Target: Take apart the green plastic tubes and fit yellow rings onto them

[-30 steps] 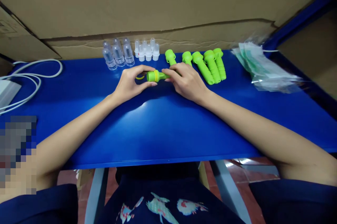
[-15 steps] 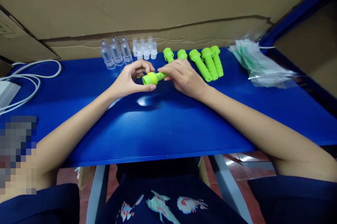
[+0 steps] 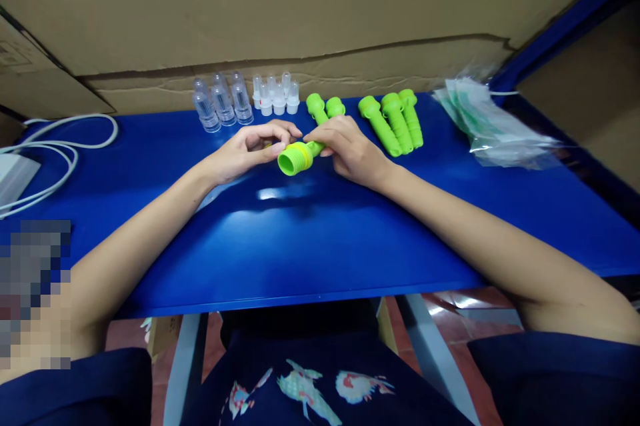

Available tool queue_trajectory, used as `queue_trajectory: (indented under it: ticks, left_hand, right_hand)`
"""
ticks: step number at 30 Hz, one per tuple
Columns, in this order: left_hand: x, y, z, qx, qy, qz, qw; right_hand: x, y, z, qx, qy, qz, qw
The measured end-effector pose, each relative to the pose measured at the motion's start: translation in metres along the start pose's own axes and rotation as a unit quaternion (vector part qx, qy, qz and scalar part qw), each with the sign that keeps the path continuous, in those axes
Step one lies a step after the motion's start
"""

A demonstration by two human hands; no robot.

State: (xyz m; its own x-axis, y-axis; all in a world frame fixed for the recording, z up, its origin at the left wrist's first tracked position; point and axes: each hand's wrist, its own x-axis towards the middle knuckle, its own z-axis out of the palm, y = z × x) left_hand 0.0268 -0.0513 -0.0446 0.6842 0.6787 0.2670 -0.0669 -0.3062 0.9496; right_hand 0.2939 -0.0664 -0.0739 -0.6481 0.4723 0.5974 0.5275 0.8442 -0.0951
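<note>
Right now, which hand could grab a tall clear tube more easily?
Probably the left hand: it's nearer the tall clear tubes, though it may hold something yellow. The right hand is gripping a green tube.

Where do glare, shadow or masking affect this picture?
Head view: whitish glare on the blue table, below the held green part; head view: darker shadow around that glare; head view: coarse pixel blocks hide a patch at lower left.
</note>
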Motion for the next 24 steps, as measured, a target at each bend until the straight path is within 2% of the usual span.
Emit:
queue_trajectory:
  ticks: [4, 10, 16, 24]
  left_hand:
    - [-0.001, -0.001, 0.004, -0.021, -0.019, 0.012, 1.000]
    - [-0.002, 0.012, 0.010, -0.011, -0.026, 0.001, 1.000]
    - [-0.005, 0.019, 0.004, -0.002, -0.048, -0.019, 0.999]
    - [-0.005, 0.019, -0.002, 0.042, -0.035, -0.022, 0.998]
  right_hand:
    - [0.000, 0.003, -0.001, -0.001, 0.000, -0.007, 1.000]
    - [-0.002, 0.009, -0.005, -0.014, 0.002, -0.031, 0.999]
    - [0.000, 0.010, -0.009, -0.037, 0.016, -0.051, 0.998]
    - [0.001, 0.009, -0.015, -0.077, 0.018, -0.016, 0.997]
